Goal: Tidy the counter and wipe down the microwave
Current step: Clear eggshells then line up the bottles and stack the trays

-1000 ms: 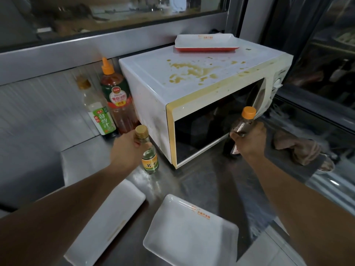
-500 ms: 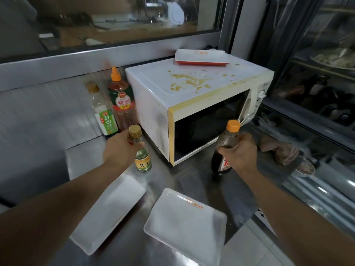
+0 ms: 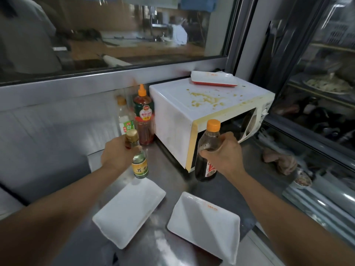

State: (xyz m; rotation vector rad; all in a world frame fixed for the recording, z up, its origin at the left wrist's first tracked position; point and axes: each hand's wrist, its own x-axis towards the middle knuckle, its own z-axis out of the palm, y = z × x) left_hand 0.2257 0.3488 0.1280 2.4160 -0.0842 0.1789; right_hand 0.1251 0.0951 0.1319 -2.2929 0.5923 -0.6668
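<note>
Steel counter: our left hand grips the small gold-capped bottle; right hand grips the dark orange-capped bottle before the stained microwave.

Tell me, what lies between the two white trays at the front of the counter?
Nothing; in the head view only a bare strip of steel counter separates the left white tray from the right white tray.

1 head-worn view, forward and down, close over the steel counter and microwave.
</note>
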